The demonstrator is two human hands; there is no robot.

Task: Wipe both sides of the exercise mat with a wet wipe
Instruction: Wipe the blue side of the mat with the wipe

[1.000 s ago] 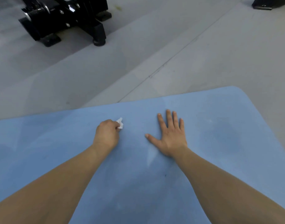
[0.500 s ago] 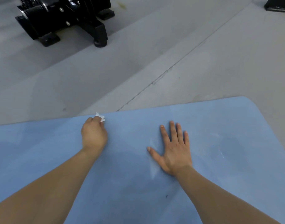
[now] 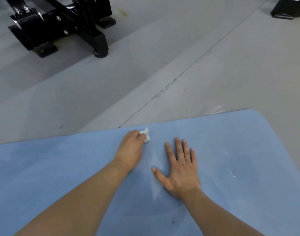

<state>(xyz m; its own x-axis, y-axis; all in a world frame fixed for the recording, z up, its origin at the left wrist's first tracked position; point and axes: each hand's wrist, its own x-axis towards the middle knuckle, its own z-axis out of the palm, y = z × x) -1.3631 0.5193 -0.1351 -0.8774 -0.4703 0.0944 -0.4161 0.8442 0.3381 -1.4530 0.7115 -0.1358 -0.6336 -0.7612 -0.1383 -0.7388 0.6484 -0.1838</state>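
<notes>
Blue mat point(image 3: 231, 193) on grey floor point(image 3: 214, 65)

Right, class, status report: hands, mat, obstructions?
Left hand grips wet wipe near mat's far edge. Right hand flat on mat. Nothing obstructing.
</notes>
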